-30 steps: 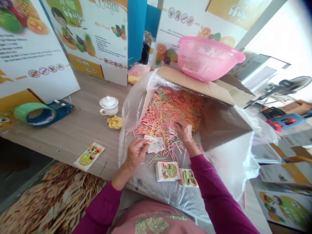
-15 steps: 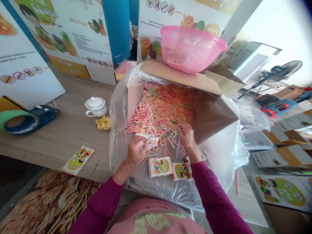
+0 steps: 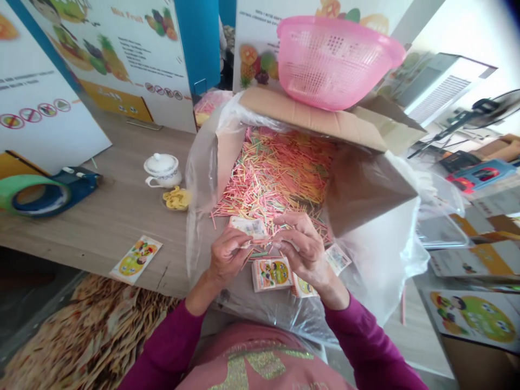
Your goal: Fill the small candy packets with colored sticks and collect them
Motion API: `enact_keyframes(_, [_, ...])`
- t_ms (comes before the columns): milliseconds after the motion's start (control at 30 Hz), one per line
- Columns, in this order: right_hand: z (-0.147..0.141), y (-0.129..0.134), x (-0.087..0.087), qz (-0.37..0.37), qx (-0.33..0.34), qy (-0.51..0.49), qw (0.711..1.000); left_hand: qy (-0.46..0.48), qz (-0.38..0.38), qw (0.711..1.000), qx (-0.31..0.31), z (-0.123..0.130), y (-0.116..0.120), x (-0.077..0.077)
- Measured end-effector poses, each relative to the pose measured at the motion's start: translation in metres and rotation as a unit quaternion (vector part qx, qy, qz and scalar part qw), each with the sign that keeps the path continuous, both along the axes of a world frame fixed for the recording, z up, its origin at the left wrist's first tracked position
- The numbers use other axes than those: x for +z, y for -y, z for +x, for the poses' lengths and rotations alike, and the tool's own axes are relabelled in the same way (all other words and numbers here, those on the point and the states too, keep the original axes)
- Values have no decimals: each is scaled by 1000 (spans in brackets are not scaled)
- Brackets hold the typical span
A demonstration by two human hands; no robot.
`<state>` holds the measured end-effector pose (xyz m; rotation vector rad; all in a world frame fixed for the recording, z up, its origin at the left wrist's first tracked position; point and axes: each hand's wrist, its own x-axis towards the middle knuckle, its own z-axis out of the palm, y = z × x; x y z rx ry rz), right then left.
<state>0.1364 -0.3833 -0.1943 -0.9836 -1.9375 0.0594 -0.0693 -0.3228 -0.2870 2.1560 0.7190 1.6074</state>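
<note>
My left hand (image 3: 227, 252) pinches a small white printed packet (image 3: 247, 226) over the front edge of a pile of thin coloured sticks (image 3: 276, 173). Close by on the right, my right hand (image 3: 303, 246) has its fingers closed around a few pinkish sticks at the packet's end; the fingertips partly hide them. The pile spills from a carton (image 3: 365, 184) lying on its side in clear plastic. Below my hands lie a stack of printed packets (image 3: 271, 273) and a second stack (image 3: 304, 287), partly covered by my right wrist. One more packet (image 3: 338, 259) lies right of that wrist.
A pink basket (image 3: 337, 65) sits atop the carton. To the left on the table (image 3: 122, 216) are a lidded white cup (image 3: 162, 169), a dish of yellow bands (image 3: 176, 199), a flat printed packet (image 3: 137, 259) and a tape dispenser (image 3: 77, 184). Large printed boxes (image 3: 138, 54) stand behind.
My right hand has come from the stick pile toward the left and nearer me, meeting the packet in my left hand. The view has shifted slightly.
</note>
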Motion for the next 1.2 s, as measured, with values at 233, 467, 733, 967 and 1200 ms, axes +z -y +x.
enact_keyframes(233, [-6,-13,0,24,43,145,988,-32,-16,999,-20,-7,5,-8])
enact_keyframes(467, [-13,-24,-7,11,10,304,953,-21,-44,999,-23,-7,7,-11])
enact_keyframes(733, [-3,-9,24,22,-67,-74,995,41,-146,988,-37,-9,12,-19])
enact_keyframes(967, [-42,-6,7,86,-53,-170,980,68,-149,984,-71,-3,18,-5])
enact_keyframes(1200, [-42,-15,-28,128,-81,-70,986,73,-115,988,-72,-7,19,-7])
